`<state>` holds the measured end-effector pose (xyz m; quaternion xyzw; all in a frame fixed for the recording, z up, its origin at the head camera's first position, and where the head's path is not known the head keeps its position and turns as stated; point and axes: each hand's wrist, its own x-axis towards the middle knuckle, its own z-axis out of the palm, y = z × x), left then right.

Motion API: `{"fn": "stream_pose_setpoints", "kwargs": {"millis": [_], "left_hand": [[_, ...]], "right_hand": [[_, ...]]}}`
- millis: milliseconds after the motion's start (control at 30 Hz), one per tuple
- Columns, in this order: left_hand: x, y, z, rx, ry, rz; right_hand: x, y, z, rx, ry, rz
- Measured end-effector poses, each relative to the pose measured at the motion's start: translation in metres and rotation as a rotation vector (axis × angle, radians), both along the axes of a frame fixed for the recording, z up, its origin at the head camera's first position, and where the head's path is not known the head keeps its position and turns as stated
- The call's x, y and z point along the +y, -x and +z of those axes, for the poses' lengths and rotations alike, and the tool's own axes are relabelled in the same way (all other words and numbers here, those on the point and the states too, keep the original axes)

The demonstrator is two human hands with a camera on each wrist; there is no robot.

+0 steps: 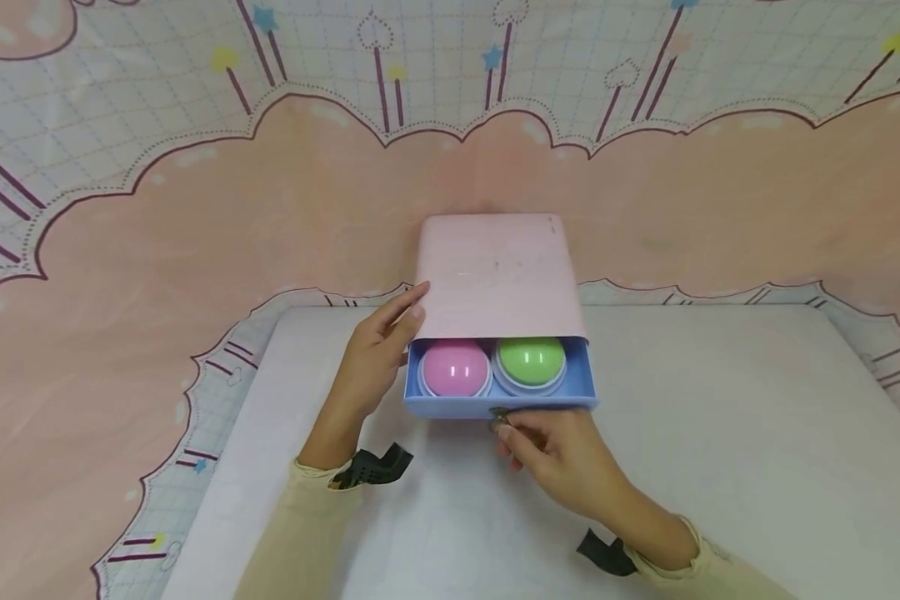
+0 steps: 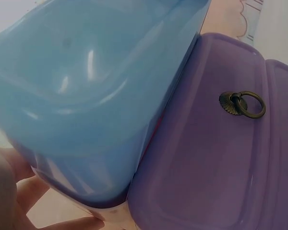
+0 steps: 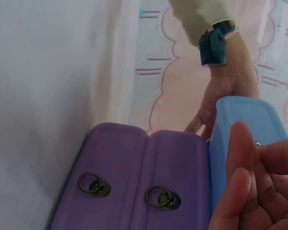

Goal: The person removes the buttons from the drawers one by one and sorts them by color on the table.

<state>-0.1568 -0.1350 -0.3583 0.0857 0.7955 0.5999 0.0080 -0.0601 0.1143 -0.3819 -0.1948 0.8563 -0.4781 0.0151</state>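
A small drawer cabinet with a pink top [image 1: 502,275] stands on the table. Its blue top drawer [image 1: 465,407] is pulled partway out. Inside lie a pink domed round item [image 1: 456,368] and a green one [image 1: 531,361], each with a pale rim. My left hand [image 1: 378,346] rests against the cabinet's left side, fingers extended. With thumb and fingers my right hand [image 1: 562,454] pinches the ring pull [image 1: 498,415] on the drawer front. Both wrist views show purple drawers [image 2: 197,134] below, pushed in, with bronze ring pulls [image 3: 165,199].
The white tabletop [image 1: 720,433] spreads to both sides of the cabinet. Behind it hangs a patterned pink and white cloth [image 1: 682,208]. Black straps [image 1: 375,467] dangle from both wrists.
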Motion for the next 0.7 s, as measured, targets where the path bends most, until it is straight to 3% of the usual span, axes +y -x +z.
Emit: {"fn": "stream_pose_setpoints", "kwargs": {"millis": [200,467,700], "left_hand": [[-0.001,-0.001,0.001,0.0,0.0,-0.004],[0.001,-0.001,0.002,-0.007,0.013,-0.004],[0.0,-0.002,0.002,-0.005,0.002,-0.005]], "right_hand": [[0.0,-0.011,0.001,0.012,-0.018,0.011],[-0.001,-0.024,0.0,0.116,-0.073,0.008],[0.001,-0.03,0.002,0.15,-0.126,0.035]]}}
